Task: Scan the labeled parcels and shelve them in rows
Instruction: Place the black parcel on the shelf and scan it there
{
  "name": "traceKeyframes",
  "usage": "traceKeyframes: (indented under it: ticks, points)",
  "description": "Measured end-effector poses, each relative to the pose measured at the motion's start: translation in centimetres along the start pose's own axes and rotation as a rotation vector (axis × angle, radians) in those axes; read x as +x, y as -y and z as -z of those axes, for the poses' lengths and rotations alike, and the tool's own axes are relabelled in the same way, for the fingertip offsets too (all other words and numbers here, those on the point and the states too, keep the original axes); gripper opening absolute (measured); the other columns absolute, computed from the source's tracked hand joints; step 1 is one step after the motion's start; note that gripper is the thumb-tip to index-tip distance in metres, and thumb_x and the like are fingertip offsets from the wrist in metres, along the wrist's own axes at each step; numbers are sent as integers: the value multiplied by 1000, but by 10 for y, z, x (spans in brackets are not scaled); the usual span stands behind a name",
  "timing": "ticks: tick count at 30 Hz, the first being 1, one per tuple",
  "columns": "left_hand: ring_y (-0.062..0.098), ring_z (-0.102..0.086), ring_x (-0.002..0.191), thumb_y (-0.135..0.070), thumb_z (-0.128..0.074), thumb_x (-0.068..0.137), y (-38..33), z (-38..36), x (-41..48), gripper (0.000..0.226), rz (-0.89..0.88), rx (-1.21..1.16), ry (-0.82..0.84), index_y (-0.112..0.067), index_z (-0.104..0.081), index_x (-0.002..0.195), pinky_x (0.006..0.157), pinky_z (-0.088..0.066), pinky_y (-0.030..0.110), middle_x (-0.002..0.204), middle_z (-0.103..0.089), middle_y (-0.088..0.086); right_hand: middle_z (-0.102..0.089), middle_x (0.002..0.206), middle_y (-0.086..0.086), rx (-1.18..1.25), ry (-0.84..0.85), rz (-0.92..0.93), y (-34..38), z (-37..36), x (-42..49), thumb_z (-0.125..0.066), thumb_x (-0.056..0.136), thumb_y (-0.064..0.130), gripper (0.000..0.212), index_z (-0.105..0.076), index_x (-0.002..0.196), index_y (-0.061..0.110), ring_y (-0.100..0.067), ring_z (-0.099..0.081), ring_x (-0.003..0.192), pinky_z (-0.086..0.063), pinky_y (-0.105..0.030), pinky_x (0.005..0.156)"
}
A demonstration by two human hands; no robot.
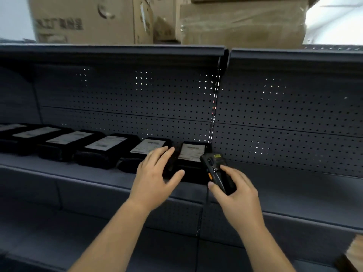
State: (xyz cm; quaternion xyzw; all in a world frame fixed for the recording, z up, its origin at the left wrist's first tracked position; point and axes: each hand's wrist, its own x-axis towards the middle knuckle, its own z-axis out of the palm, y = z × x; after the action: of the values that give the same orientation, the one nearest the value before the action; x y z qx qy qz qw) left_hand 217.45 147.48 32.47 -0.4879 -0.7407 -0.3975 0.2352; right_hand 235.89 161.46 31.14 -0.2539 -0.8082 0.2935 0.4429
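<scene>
While right hand (235,195) grips scanner (216,171), parcel (191,154) lengthwise toward pegboard (137,99)

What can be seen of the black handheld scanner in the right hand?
The black handheld scanner looks like matt plastic, long and narrow, with an orange side button and a yellow sticker near its head. The right hand grips its lower end. It tilts away from the person, its head beside the rightmost black parcel with a white label.

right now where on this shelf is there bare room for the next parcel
Bare shelf lies right of the last parcel, back to the pegboard. A bare strip runs before the row of parcels; leftward they sit crowded side by side.
</scene>
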Motion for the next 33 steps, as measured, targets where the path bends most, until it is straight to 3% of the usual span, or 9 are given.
traceKeyframes:
  ticks: [4,15,22,25,28,31,33]
  points:
    - [8,-31,140,-66,-40,89,38,57,-48,70,27,13,-5,-26,-40,147,113,-34,44,149,-38,-11,-51,130,20,-32,46,23,46,-39,-45,-72,82,48,53,-57,131,39,-2,-48,118,-45,-27,96]
    - [11,-36,137,-62,-47,89,204,258,-174,66,200,88,-83,-22,-48,142,111,-37,47,145,-43,-8,-51,127,21,75,250,76,222,-232,-147,-72,82,46,54,-56,133,38,5,-44,114,-36,-17,96]
    - [15,-41,135,-58,-52,89,342,382,-238,63,350,284,-208,-19,-52,138,110,-37,47,142,-47,-4,-50,109,31,290,456,172,322,-408,-173,-75,82,40,50,-61,129,35,20,-45,101,-30,4,81]
    - [17,-44,131,-57,-53,88,393,449,-264,63,454,417,-249,-15,-55,136,111,-36,39,139,-51,-1,-52,109,26,405,564,218,377,-497,-182,-76,81,39,50,-62,128,33,12,-47,99,-31,1,82]
    - [19,-46,130,-57,-53,87,435,524,-289,65,572,555,-293,-15,-54,136,110,-38,41,138,-51,0,-53,112,21,495,663,290,445,-579,-198,-77,80,38,50,-63,128,32,7,-48,99,-38,-9,86]
    - [14,-41,133,-62,-49,86,472,589,-315,67,701,670,-340,-21,-51,140,111,-37,42,141,-47,-5,-53,112,22,562,762,371,509,-648,-219,-76,80,38,51,-62,128,32,9,-45,98,-33,-1,80]
    - [9,-36,135,-66,-47,85,499,623,-334,69,774,709,-389,-26,-48,141,113,-34,40,144,-43,-9,-54,113,22,585,828,432,546,-692,-235,-75,80,41,51,-61,129,33,7,-48,99,-39,-7,84]
